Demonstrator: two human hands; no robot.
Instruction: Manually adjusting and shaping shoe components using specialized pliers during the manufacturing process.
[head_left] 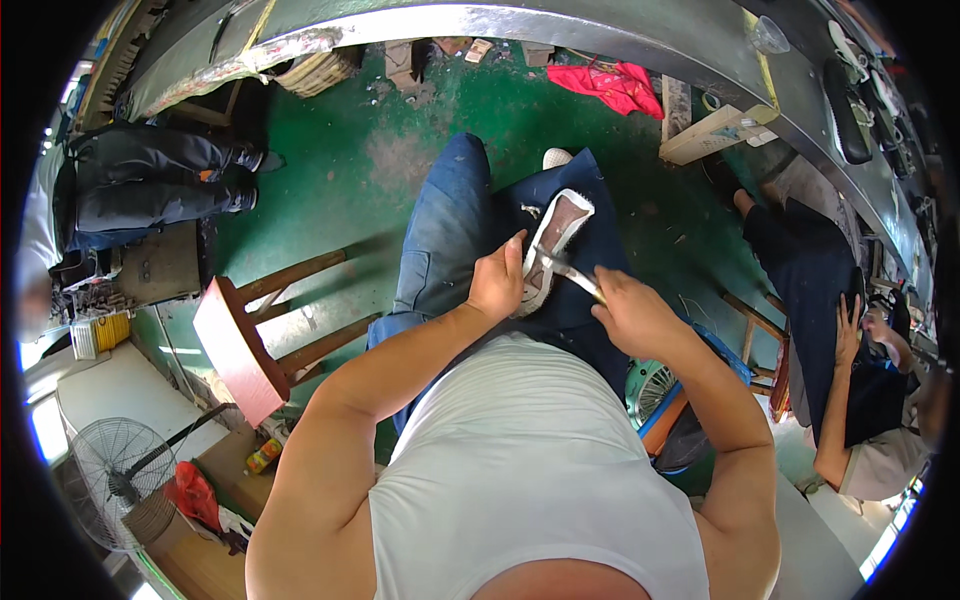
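On my lap, over a dark blue apron (580,185), lies a shoe (569,214) with its bottom turned up. It has a brownish-pink underside inside a white rim, and its toe points away from me. My left hand (496,280) is closed on the near left side of the shoe, thumb raised along the edge. In my right hand (634,314) is a slim metal hand tool (577,279), fingers wrapped round its handle. The tool's head touches or hovers just over the shoe's middle; I cannot tell which, nor its exact kind.
A long metal bench (430,25) curves across the far side, with several shoes (848,110) at its right. A wooden stool (240,340) stands left, a standing fan (122,485) behind it. Red cloth (610,88) lies on the green floor. Other people sit right (810,280) and stand left (150,180).
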